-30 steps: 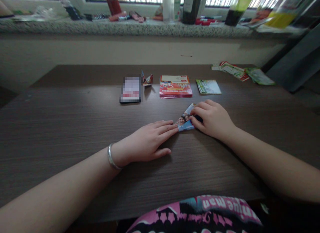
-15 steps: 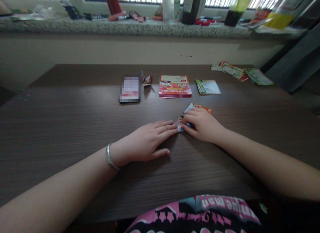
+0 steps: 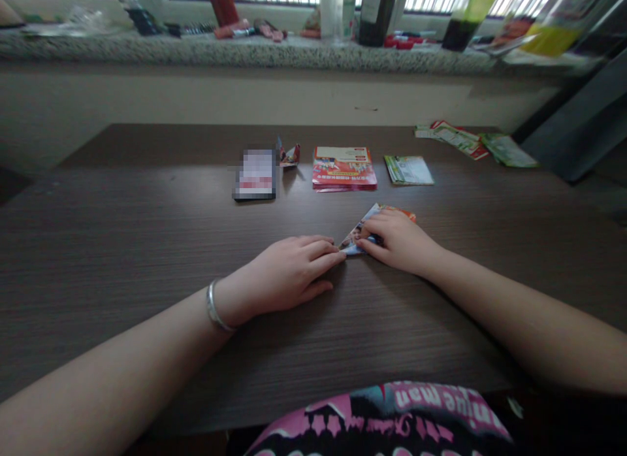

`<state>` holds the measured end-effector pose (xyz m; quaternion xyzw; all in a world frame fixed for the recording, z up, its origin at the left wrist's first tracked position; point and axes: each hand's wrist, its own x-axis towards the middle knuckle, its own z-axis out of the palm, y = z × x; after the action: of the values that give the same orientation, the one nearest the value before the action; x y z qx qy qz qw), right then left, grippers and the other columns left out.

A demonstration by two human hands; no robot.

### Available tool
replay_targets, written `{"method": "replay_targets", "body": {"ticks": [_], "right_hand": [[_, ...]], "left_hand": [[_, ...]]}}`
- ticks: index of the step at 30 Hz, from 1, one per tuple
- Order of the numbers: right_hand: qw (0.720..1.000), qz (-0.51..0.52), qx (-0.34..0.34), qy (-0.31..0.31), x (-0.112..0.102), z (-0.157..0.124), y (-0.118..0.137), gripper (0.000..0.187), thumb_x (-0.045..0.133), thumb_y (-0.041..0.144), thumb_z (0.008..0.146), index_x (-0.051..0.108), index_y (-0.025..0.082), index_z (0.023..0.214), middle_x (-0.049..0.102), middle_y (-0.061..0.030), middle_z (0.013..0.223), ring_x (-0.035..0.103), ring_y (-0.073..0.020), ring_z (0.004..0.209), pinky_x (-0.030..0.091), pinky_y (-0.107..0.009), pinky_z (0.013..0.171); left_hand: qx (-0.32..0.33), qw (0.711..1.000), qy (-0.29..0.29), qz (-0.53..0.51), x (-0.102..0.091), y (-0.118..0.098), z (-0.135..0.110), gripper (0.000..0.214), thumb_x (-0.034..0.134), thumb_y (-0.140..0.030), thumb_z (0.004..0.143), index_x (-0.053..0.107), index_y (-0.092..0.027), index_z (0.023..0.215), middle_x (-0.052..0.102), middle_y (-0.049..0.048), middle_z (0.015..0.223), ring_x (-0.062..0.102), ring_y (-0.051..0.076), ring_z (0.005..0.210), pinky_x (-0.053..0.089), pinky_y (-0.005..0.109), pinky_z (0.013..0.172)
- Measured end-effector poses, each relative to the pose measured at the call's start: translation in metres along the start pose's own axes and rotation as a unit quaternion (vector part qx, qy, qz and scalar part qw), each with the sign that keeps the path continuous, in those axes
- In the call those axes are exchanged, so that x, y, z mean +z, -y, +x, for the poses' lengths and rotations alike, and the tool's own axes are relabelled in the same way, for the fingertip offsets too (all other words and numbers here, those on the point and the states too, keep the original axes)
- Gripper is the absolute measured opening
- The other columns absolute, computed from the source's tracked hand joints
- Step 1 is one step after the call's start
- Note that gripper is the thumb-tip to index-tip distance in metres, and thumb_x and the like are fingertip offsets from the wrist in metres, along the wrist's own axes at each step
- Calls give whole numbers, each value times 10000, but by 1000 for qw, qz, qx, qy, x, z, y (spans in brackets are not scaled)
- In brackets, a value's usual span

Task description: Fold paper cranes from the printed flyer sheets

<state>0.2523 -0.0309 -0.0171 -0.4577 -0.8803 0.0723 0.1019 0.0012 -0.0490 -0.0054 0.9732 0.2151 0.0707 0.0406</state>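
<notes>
A small folded printed paper (image 3: pixel 361 226) lies on the dark wooden table (image 3: pixel 147 247). My right hand (image 3: pixel 399 242) rests on top of it with fingers curled, pressing it down; an orange corner shows past the knuckles. My left hand (image 3: pixel 289 276), with a silver bangle at the wrist, lies on the table just left of the paper. Its fingers are bent and pressed together, and their tips touch the paper's left point.
At the back of the table lie a dark phone (image 3: pixel 255 175), a small folded paper figure (image 3: pixel 290 155), a stack of red leaflets (image 3: pixel 343 168), a green leaflet (image 3: pixel 408 170) and more leaflets (image 3: pixel 460 139) at the far right. A cluttered stone windowsill (image 3: pixel 245 51) runs behind.
My right hand slid left across the folded paper, uncovering an orange corner behind it. My left fingers curled in from flat, their tips staying at the paper's left point.
</notes>
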Motion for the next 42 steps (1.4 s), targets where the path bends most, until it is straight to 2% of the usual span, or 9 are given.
{"method": "replay_targets", "body": {"ticks": [6,13,16,21,24,30,37,40,42], "right_hand": [[1000,-10,-4,-2,0,1,0,246,522,387,908,622,194,794,677,-73,862,569,-221,872,358,-336,813],[990,-128,-32,-41,-3,-3,11,296,469,392,943,659,181,858,695,-84,846,550,-239,853,317,-375,848],[987,-148,-47,-37,-4,-4,13,335,414,381,971,654,173,863,699,-82,848,538,-233,844,302,-379,867],[989,-124,-74,-27,-3,-3,5,325,404,370,978,645,172,887,681,-84,858,523,-234,860,309,-365,837],[992,-93,-87,-21,-1,-2,-2,315,408,362,977,639,164,895,672,-90,868,512,-234,870,319,-352,820],[993,-35,-114,-18,0,-1,-8,296,419,336,969,639,159,878,656,-94,851,508,-224,840,336,-335,782],[994,29,-103,7,-1,3,-15,263,432,290,954,648,163,874,671,-83,845,542,-209,817,356,-329,779],[995,24,-97,14,-2,3,-14,247,461,314,944,651,173,869,681,-72,849,550,-206,814,356,-331,785],[996,-16,-89,1,-3,1,-8,254,476,352,940,652,180,877,683,-69,858,551,-218,850,351,-341,809]], "left_hand": [[-3,1000,-3,6,1,-1,1,446,532,-311,921,496,-164,1342,585,119,1268,561,261,1156,500,417,984],[-17,1000,-6,18,2,-3,2,440,507,-325,931,513,-139,1329,585,134,1254,563,275,1137,499,433,981],[-23,1000,-7,12,1,-4,2,432,519,-309,923,516,-152,1325,585,128,1253,563,269,1136,496,425,983],[-27,999,-39,-5,2,-3,0,369,507,-294,928,538,-176,1277,576,114,1263,585,238,1102,518,395,940],[-17,998,-63,21,3,-1,-1,340,484,-275,936,565,-184,1254,535,123,1323,582,244,1116,529,386,910],[11,999,-31,38,4,1,0,402,482,-258,937,527,-173,1328,626,102,1240,596,234,1105,520,384,935],[23,997,-54,42,2,0,1,363,483,-213,931,571,-207,1283,677,67,1175,621,210,1094,539,343,867],[17,997,-50,52,2,-2,1,398,498,-233,925,543,-195,1319,665,80,1197,620,223,1093,545,356,853],[16,997,-44,54,2,-2,1,410,485,-247,935,525,-188,1338,658,84,1211,606,230,1109,539,373,874]]}}
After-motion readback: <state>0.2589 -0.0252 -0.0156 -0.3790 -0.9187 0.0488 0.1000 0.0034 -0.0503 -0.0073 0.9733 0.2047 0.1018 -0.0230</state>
